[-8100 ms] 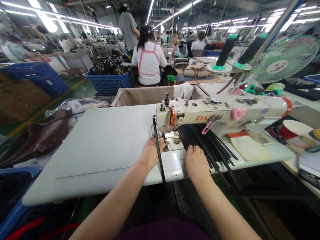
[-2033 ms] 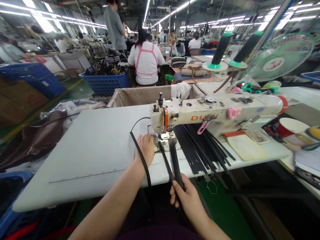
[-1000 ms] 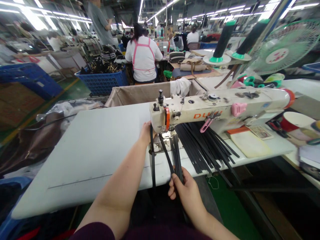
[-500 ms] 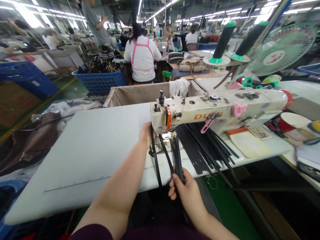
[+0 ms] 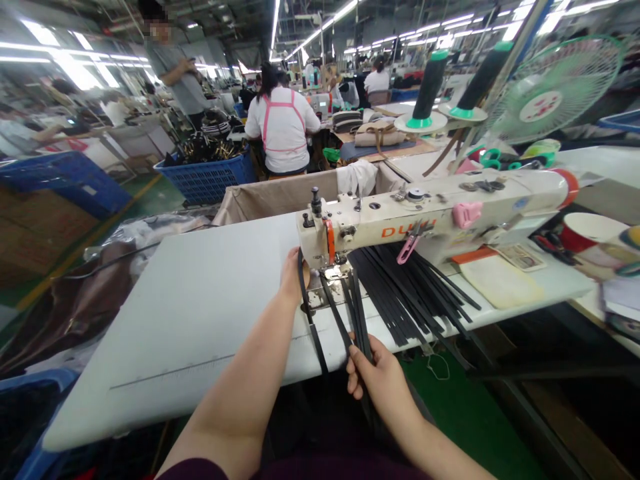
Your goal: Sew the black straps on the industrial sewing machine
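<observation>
A sewing machine (image 5: 380,220) stands on the white table, its presser foot (image 5: 336,272) down near the straps. My right hand (image 5: 375,373) is closed around several narrow black straps (image 5: 358,307) at the table's front edge; they run up to the needle area. My left hand (image 5: 293,277) reaches to the far left side of the machine head, its fingers mostly hidden behind it. Beside that hand, another black strap (image 5: 316,343) comes down over the table edge, with a small pale mark on it.
More black straps (image 5: 400,293) lie fanned out under the machine arm. Pink thread snips (image 5: 407,248) hang on the machine's front. Thread cones (image 5: 430,87) and a green fan (image 5: 545,103) stand behind. A fabric-lined bin (image 5: 280,190) borders the table's back; co-workers are beyond.
The view has shifted slightly, so the machine sits a little further left. My right hand still grips the straps, and my left hand stays by the machine head. The left strap now shows a pale mark.
</observation>
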A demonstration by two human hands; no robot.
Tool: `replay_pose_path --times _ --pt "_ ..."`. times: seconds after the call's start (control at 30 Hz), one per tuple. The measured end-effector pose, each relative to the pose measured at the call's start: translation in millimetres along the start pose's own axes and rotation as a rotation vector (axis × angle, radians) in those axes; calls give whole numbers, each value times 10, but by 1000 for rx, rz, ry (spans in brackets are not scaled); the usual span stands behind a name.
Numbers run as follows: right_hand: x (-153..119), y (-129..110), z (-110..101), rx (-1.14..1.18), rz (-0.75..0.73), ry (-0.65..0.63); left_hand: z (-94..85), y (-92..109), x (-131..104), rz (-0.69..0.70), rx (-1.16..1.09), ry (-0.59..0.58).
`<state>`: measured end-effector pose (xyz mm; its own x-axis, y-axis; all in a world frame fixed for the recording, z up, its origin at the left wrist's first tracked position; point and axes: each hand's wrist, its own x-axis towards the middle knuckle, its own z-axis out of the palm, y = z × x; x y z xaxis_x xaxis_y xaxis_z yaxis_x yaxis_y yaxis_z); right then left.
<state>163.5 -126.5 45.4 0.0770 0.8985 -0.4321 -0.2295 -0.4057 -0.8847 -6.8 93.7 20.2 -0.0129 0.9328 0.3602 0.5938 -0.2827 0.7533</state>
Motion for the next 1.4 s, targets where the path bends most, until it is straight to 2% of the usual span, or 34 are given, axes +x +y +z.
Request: replay_pose_path --times 0.1,0.17,0.3,0.4,0.6,0.83,1.03,1.23,1.4 --pt "-26 12 -20 -6 -1 2 -14 28 -225 12 101 31" --pt "-33 15 -36 -14 -1 -3 -36 35 -413 42 124 10" --pt "-20 3 -67 -21 2 -17 -110 63 -734 214 138 -86" --pt "-22 -24 -88 -13 16 -26 -156 124 -863 292 212 -122" --pt "-96 -55 -173 109 23 -16 -191 226 -892 204 256 -166" --pt "-97 -42 -238 124 2 11 -188 243 -890 185 235 -157" --pt "-130 -94 -242 90 70 9 -169 232 -886 205 188 -143" --pt "-127 -41 -268 16 14 1 -140 195 -882 225 177 -108" --pt "-176 -70 -243 79 31 -23 -129 195 -896 264 196 -87"
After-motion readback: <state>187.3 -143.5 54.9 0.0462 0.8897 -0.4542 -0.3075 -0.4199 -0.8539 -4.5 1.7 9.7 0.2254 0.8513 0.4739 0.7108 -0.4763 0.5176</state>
